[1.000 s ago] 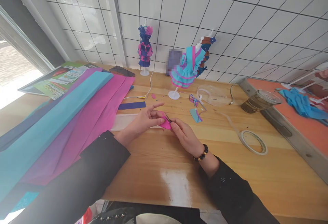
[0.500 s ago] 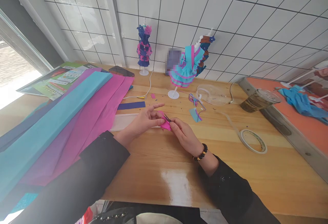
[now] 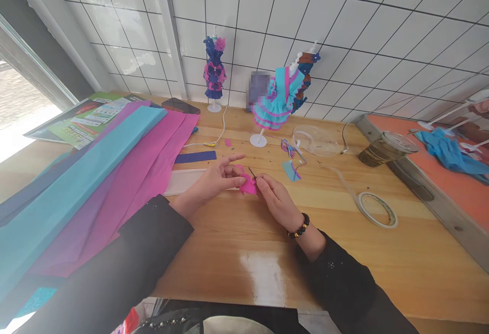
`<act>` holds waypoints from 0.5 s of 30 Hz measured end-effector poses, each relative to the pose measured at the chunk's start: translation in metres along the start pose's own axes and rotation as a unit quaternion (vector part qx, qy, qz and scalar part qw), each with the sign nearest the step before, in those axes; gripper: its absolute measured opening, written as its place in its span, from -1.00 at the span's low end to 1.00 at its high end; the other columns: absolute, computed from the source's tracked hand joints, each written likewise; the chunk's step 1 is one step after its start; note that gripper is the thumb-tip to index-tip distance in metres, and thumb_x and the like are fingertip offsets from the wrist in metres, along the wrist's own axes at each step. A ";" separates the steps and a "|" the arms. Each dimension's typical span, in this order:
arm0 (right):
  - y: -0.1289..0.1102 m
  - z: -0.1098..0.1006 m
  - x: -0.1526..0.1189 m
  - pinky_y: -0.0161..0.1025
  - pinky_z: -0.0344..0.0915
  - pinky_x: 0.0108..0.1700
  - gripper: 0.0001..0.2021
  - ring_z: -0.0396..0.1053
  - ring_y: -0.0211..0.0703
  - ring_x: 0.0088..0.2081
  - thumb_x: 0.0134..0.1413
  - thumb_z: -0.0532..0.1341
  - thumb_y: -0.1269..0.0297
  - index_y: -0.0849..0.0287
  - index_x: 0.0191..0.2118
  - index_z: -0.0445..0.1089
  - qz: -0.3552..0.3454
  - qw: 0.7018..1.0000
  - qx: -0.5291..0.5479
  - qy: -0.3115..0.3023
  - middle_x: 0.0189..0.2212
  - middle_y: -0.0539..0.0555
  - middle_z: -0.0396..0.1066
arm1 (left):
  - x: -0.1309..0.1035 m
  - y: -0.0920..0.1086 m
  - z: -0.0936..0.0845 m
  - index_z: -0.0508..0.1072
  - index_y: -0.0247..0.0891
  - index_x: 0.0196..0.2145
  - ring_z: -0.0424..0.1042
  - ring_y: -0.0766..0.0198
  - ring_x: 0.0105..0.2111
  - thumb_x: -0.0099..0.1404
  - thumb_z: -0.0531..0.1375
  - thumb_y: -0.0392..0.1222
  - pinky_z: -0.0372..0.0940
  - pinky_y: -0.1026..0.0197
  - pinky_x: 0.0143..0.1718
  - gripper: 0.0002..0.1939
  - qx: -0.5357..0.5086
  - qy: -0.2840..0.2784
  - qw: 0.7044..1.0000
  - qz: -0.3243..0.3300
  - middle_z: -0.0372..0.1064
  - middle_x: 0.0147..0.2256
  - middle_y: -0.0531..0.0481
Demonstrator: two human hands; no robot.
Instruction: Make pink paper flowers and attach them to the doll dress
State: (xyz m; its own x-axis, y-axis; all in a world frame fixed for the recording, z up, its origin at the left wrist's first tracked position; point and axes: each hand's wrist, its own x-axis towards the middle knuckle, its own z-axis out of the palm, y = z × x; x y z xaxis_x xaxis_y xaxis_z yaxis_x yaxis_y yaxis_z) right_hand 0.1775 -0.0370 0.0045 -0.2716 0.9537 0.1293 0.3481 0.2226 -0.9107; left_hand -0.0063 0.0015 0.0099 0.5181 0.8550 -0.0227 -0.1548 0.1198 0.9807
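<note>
My left hand (image 3: 223, 177) pinches a small folded piece of bright pink crepe paper (image 3: 249, 185) between thumb and fingers, with the index finger stretched out above it. In my right hand (image 3: 275, 197) are what look like small scissors (image 3: 251, 172); only their slim dark blades show, pointing up and left beside the paper. The handles are hidden in the closed fingers. Beneath the left hand lies a pale strip (image 3: 183, 181), and a dark blue strip (image 3: 195, 157) is just beyond it.
Crepe paper sheets (image 3: 126, 150) are heaped on the left. Behind stand dressed miniature mannequins, one in navy and pink (image 3: 214, 69), another in turquoise ruffles (image 3: 277, 102). On the right are a tape roll (image 3: 378, 210), a lidded cup (image 3: 387, 149) and paper scraps (image 3: 291, 171).
The scissors' blades have moved off the pink paper and now point more steeply upward. More of the pink piece shows between the hands. My left hand has hardly moved.
</note>
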 end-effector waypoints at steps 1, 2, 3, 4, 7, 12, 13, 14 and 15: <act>0.001 0.000 0.000 -0.32 0.03 -0.48 -0.67 0.03 -0.29 -0.52 0.19 -0.07 0.03 0.17 -0.39 0.20 0.011 0.999 0.029 0.009 -0.56 -0.05 0.06 | 0.000 0.000 0.000 0.12 -0.22 0.14 0.37 0.34 -0.39 0.06 0.27 -0.20 0.25 0.21 -0.27 -0.29 0.002 0.001 1.000 0.000 0.33 -0.42 0.07; 0.002 0.000 0.001 -0.33 0.00 -0.51 -0.66 0.00 -0.30 -0.53 0.18 -0.07 0.01 0.17 -0.38 0.20 0.021 0.998 0.058 0.014 -0.57 -0.06 0.02 | 0.000 -0.001 -0.001 0.13 -0.21 0.14 0.36 0.35 -0.39 0.06 0.27 -0.21 0.24 0.22 -0.27 -0.30 0.006 0.003 1.000 -0.001 0.32 -0.42 0.07; 0.002 0.000 0.001 -0.34 -0.03 -0.54 -0.64 -0.03 -0.31 -0.55 0.18 -0.08 -0.01 0.18 -0.36 0.21 0.033 0.996 0.086 0.014 -0.58 -0.07 -0.01 | 0.001 -0.001 -0.001 0.13 -0.20 0.14 0.35 0.37 -0.40 0.06 0.27 -0.21 0.23 0.24 -0.29 -0.31 0.012 0.003 1.000 -0.001 0.32 -0.43 0.08; 0.002 -0.001 0.001 -0.34 -0.06 -0.56 -0.62 -0.05 -0.32 -0.57 0.18 -0.10 -0.03 0.19 -0.34 0.22 0.046 0.993 0.110 0.008 -0.59 -0.08 -0.04 | 0.001 -0.001 -0.001 0.14 -0.20 0.13 0.35 0.38 -0.41 0.06 0.27 -0.22 0.22 0.26 -0.32 -0.31 0.020 0.002 1.000 -0.001 0.31 -0.43 0.08; -0.001 -0.003 0.002 -0.36 -0.12 -0.58 -0.59 -0.12 -0.35 -0.60 0.15 -0.08 -0.06 0.21 -0.34 0.25 0.078 0.987 0.138 -0.020 -0.63 -0.11 -0.08 | 0.001 -0.003 -0.001 0.13 -0.21 0.13 0.34 0.38 -0.44 0.07 0.26 -0.22 0.20 0.30 -0.40 -0.32 0.050 -0.013 0.999 0.001 0.33 -0.44 0.07; -0.006 -0.004 0.002 -0.35 0.00 -0.45 -0.68 0.02 -0.34 -0.51 0.05 0.11 0.04 0.23 -0.47 0.30 0.065 0.994 0.032 -0.081 -0.58 -0.07 0.10 | -0.002 -0.004 0.001 0.05 -0.19 0.17 0.43 0.26 -0.42 0.09 0.24 -0.18 0.28 0.21 -0.39 -0.28 0.078 -0.072 0.994 -0.019 0.39 -0.41 0.01; -0.006 -0.005 0.002 -0.34 0.02 -0.42 -0.70 0.05 -0.33 -0.49 0.04 0.12 0.07 0.23 -0.46 0.32 0.065 0.994 0.016 -0.091 -0.56 -0.06 0.13 | -0.003 -0.004 0.001 0.03 -0.19 0.18 0.45 0.24 -0.39 0.09 0.24 -0.18 0.30 0.19 -0.37 -0.27 0.078 -0.083 0.993 -0.024 0.41 -0.38 -0.02; -0.007 -0.005 0.002 -0.34 0.04 -0.40 -0.72 0.08 -0.31 -0.47 0.05 0.12 0.09 0.23 -0.45 0.33 0.067 0.993 0.010 -0.099 -0.55 -0.06 0.16 | -0.004 -0.004 0.001 0.02 -0.19 0.18 0.45 0.21 -0.38 0.10 0.23 -0.18 0.30 0.18 -0.37 -0.27 0.079 -0.093 0.992 -0.028 0.41 -0.37 -0.03; -0.007 -0.005 0.002 -0.33 0.06 -0.37 -0.73 0.11 -0.30 -0.46 0.05 0.12 0.11 0.23 -0.45 0.34 0.068 0.992 0.011 -0.105 -0.54 -0.05 0.19 | -0.004 -0.004 0.000 0.01 -0.19 0.19 0.46 0.20 -0.37 0.11 0.22 -0.19 0.31 0.17 -0.36 -0.27 0.083 -0.099 0.991 -0.028 0.42 -0.37 -0.04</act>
State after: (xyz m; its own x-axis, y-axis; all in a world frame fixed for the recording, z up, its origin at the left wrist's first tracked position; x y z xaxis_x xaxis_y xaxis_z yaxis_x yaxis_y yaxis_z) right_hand 0.1786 -0.0354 0.0126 -0.4052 0.9108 -0.0789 0.3761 0.0874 -0.9225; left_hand -0.0076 -0.0025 0.0066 0.6788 0.7322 -0.0559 0.0110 0.0661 0.9978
